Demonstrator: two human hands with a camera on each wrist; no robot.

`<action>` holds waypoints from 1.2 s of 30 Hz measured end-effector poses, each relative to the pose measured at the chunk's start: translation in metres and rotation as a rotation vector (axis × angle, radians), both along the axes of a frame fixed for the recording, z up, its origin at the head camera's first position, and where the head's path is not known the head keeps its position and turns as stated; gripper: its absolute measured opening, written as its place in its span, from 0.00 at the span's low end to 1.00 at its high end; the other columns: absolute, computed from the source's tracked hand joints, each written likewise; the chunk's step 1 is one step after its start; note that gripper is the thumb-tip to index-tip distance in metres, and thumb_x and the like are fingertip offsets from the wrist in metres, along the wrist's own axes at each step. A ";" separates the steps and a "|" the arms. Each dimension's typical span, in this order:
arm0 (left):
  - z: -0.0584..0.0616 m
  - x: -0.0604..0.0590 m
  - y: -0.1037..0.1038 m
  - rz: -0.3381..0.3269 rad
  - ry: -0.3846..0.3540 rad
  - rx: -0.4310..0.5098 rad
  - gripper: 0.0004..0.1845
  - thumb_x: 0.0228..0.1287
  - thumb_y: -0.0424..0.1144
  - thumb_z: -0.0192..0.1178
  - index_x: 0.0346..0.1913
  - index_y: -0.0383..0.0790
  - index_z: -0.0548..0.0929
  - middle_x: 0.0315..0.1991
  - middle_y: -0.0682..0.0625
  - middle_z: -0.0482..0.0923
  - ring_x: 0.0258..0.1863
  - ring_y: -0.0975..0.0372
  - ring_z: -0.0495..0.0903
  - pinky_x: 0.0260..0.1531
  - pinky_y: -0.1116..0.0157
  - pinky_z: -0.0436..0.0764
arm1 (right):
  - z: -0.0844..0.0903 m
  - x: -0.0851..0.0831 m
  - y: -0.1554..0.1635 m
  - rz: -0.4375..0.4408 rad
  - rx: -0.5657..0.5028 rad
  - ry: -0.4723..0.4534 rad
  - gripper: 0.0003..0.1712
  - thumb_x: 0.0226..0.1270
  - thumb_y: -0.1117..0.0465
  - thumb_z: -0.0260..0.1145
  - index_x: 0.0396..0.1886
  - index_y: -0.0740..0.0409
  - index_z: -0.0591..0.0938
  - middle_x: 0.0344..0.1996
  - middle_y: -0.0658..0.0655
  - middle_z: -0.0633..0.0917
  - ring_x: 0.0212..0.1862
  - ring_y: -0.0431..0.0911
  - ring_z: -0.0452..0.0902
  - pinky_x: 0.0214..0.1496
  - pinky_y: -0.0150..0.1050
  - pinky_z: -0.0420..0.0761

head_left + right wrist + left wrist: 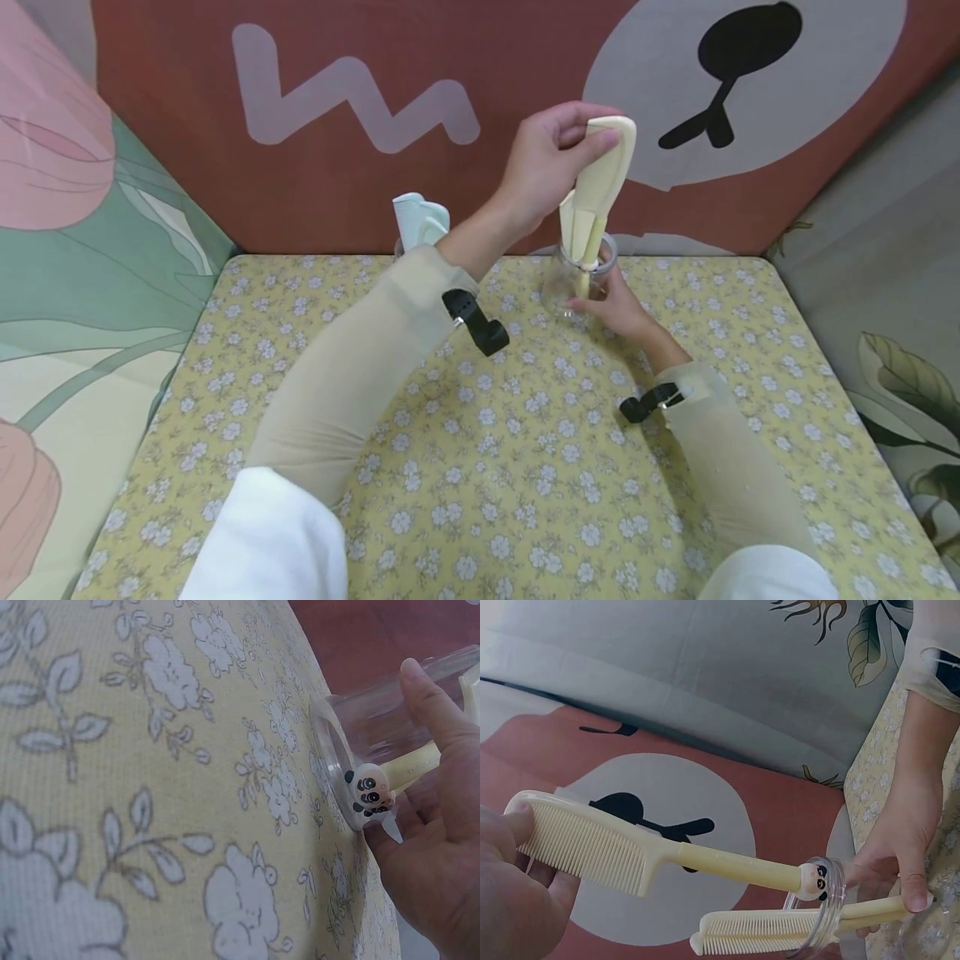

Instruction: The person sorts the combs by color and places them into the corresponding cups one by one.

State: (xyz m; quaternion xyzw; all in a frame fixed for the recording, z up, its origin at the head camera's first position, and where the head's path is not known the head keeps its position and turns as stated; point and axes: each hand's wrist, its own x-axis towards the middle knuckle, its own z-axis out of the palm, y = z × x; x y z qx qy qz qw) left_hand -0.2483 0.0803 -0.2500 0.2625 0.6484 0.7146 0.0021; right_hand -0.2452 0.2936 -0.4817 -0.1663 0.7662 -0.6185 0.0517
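My left hand (551,162) pinches a cream comb (611,167) by its toothed head, thumb on the near face. The comb's handle points down, and its panda-face end (814,881) is at the mouth of a clear jar (555,287). More cream combs (761,934) stand in that jar, teeth end up, with panda ends (367,787) near its base. Low on the jar, my right hand (622,312) grips its side, thumb in front and fingers partly hidden behind it.
Pale blue combs (412,217) stand behind my left forearm, their container mostly hidden. The table (487,467) has a yellow floral cover. A red-brown printed wall panel (187,125) rises along its back edge, with patterned panels at both sides.
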 end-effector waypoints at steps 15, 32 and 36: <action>0.001 -0.016 0.016 -0.002 -0.037 -0.072 0.14 0.72 0.31 0.62 0.58 0.34 0.84 0.51 0.45 0.87 0.44 0.61 0.85 0.42 0.69 0.83 | 0.007 0.004 -0.001 -0.008 0.030 -0.009 0.62 0.62 0.76 0.71 0.83 0.43 0.44 0.79 0.59 0.56 0.77 0.62 0.53 0.74 0.64 0.60; -0.035 -0.023 0.023 -0.005 -0.033 -0.276 0.12 0.72 0.34 0.62 0.55 0.37 0.85 0.50 0.47 0.86 0.45 0.62 0.84 0.42 0.72 0.80 | 0.022 0.013 -0.008 0.002 0.019 -0.049 0.60 0.63 0.76 0.71 0.83 0.46 0.43 0.76 0.61 0.59 0.73 0.61 0.61 0.70 0.61 0.68; -0.046 -0.022 0.026 -0.038 -0.020 -0.303 0.12 0.73 0.33 0.61 0.55 0.35 0.84 0.51 0.46 0.86 0.46 0.61 0.84 0.42 0.72 0.80 | 0.010 0.008 -0.004 -0.004 0.011 -0.032 0.61 0.63 0.76 0.71 0.83 0.43 0.44 0.75 0.61 0.62 0.71 0.62 0.65 0.69 0.55 0.71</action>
